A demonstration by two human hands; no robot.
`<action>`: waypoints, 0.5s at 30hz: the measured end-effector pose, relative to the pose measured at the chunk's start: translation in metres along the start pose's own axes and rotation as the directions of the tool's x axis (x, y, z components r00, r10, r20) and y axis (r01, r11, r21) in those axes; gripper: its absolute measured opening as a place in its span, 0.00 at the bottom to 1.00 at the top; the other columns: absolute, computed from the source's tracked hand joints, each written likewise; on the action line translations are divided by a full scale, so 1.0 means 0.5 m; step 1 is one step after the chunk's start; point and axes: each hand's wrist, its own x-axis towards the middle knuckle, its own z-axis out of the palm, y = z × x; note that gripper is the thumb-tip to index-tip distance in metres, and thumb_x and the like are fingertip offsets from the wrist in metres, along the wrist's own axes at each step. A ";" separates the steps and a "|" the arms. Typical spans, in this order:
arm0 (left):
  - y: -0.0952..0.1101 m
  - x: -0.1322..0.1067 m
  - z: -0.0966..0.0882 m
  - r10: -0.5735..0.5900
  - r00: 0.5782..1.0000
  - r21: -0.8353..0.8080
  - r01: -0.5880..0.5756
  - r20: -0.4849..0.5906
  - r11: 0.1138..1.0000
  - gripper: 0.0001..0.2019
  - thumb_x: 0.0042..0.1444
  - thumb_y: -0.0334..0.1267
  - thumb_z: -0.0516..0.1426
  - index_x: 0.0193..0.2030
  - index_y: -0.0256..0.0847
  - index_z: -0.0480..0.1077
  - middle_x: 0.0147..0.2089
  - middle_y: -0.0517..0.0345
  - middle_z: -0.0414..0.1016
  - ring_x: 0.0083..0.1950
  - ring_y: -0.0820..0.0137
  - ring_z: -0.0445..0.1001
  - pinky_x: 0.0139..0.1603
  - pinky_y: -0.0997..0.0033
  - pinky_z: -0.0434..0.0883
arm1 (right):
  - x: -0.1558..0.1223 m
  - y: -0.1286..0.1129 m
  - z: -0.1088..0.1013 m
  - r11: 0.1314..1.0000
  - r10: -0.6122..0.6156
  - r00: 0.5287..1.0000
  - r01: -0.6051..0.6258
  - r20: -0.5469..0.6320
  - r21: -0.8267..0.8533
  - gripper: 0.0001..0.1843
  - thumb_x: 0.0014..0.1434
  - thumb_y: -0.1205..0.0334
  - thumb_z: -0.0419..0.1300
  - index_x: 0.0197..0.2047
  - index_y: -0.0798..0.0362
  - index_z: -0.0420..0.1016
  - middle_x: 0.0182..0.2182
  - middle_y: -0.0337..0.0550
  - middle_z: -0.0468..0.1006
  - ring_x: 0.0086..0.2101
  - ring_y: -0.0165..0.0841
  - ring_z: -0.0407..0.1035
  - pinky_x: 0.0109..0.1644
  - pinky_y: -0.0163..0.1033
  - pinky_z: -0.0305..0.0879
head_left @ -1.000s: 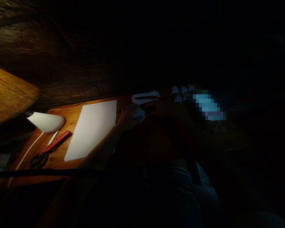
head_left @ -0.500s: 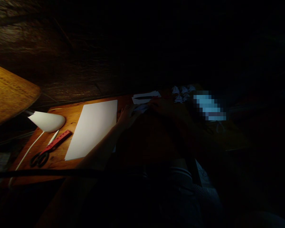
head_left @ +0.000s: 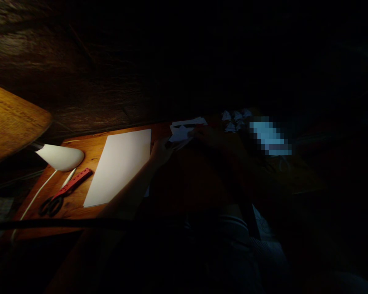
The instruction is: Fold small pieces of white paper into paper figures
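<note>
A folded white paper (head_left: 181, 134) with pointed corners is held between my two hands at the middle of the table. My left hand (head_left: 162, 150) is closed on its left edge. On the paper's right side my right hand (head_left: 201, 135) grips it, though its fingers are mostly lost in the dark. Just behind lie some white paper strips (head_left: 188, 121). Several small folded paper shapes (head_left: 230, 127) stand in a group beyond my right hand.
A stack of white sheets (head_left: 122, 163) lies left of my left forearm. Further left are red-sheathed scissors (head_left: 70, 188), a white pen (head_left: 69, 177) and a lamp base (head_left: 61, 156) with its cord. A blurred-out bright screen (head_left: 270, 136) is at right; a brown wooden lampshade (head_left: 12, 122) hangs at far left.
The folded paper has been raised and spread, so that more of its pointed shape shows. My left hand has moved slightly down and left, its fingers now round the paper's edge.
</note>
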 end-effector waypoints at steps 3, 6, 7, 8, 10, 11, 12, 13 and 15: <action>-0.005 0.003 0.001 0.015 1.000 -0.066 -0.016 -0.010 0.998 0.11 0.58 0.39 0.64 0.45 0.39 0.83 0.44 0.50 0.88 0.47 0.57 0.85 0.50 0.59 0.81 | -0.003 0.004 -0.001 0.994 -0.044 0.999 0.043 0.010 0.101 0.19 0.69 0.49 0.59 0.41 0.55 0.84 0.39 0.47 0.83 0.39 0.37 0.74 0.44 0.39 0.65; -0.010 0.004 0.001 0.014 0.998 -0.074 -0.019 -0.060 0.997 0.11 0.60 0.42 0.63 0.44 0.39 0.82 0.43 0.51 0.88 0.47 0.58 0.85 0.51 0.59 0.80 | -0.005 0.006 -0.006 0.993 -0.089 0.995 0.085 0.046 0.084 0.17 0.62 0.49 0.67 0.43 0.55 0.83 0.42 0.48 0.84 0.39 0.37 0.73 0.44 0.39 0.65; -0.011 0.004 0.000 0.015 0.998 -0.083 -0.021 -0.068 0.996 0.11 0.60 0.43 0.63 0.43 0.39 0.82 0.43 0.51 0.87 0.46 0.59 0.84 0.51 0.59 0.80 | -0.005 0.006 -0.008 0.993 -0.101 0.993 0.096 0.059 0.071 0.18 0.60 0.49 0.68 0.44 0.55 0.83 0.42 0.48 0.84 0.39 0.37 0.73 0.44 0.39 0.65; -0.012 0.003 0.000 0.020 0.997 -0.098 -0.027 -0.072 0.995 0.11 0.61 0.44 0.62 0.43 0.40 0.81 0.43 0.51 0.87 0.46 0.59 0.84 0.51 0.60 0.80 | -0.006 0.005 -0.010 0.992 -0.111 0.991 0.107 0.072 0.060 0.18 0.59 0.49 0.69 0.44 0.54 0.83 0.42 0.48 0.84 0.39 0.37 0.73 0.44 0.40 0.65; -0.013 0.002 0.000 0.033 0.997 -0.136 -0.042 -0.074 0.990 0.11 0.62 0.45 0.61 0.43 0.40 0.80 0.43 0.51 0.86 0.46 0.61 0.84 0.51 0.61 0.80 | -0.007 0.002 -0.012 0.991 -0.126 0.987 0.122 0.101 0.047 0.17 0.58 0.50 0.69 0.45 0.54 0.83 0.42 0.48 0.84 0.38 0.36 0.73 0.44 0.40 0.65; -0.013 0.002 -0.001 0.033 0.996 -0.150 -0.044 -0.077 0.988 0.11 0.62 0.45 0.61 0.42 0.40 0.79 0.43 0.51 0.86 0.46 0.62 0.83 0.51 0.61 0.80 | -0.008 -0.001 -0.013 0.991 -0.128 0.985 0.124 0.113 0.046 0.17 0.58 0.52 0.68 0.45 0.55 0.83 0.41 0.48 0.84 0.38 0.36 0.72 0.44 0.40 0.64; -0.012 0.001 -0.001 0.030 0.996 -0.160 -0.043 -0.080 0.986 0.11 0.62 0.46 0.61 0.41 0.40 0.78 0.42 0.52 0.86 0.45 0.62 0.83 0.51 0.62 0.80 | -0.009 -0.004 -0.013 0.991 -0.127 0.984 0.123 0.122 0.046 0.16 0.58 0.53 0.68 0.45 0.55 0.83 0.41 0.47 0.83 0.37 0.35 0.72 0.43 0.40 0.64; -0.012 0.001 -0.001 0.023 0.996 -0.168 -0.038 -0.085 0.985 0.11 0.62 0.46 0.61 0.40 0.40 0.78 0.41 0.52 0.85 0.45 0.63 0.83 0.50 0.62 0.79 | -0.011 -0.008 -0.012 0.992 -0.122 0.985 0.117 0.123 0.044 0.15 0.58 0.55 0.68 0.45 0.56 0.83 0.41 0.48 0.83 0.37 0.35 0.72 0.43 0.40 0.65; -0.009 0.001 -0.001 0.006 0.996 -0.187 -0.023 -0.087 0.982 0.11 0.61 0.47 0.61 0.39 0.40 0.77 0.40 0.52 0.85 0.44 0.62 0.82 0.50 0.62 0.79 | -0.013 -0.017 -0.009 0.994 -0.104 0.990 0.101 0.098 0.039 0.14 0.59 0.57 0.68 0.44 0.57 0.82 0.42 0.49 0.83 0.37 0.35 0.72 0.43 0.40 0.66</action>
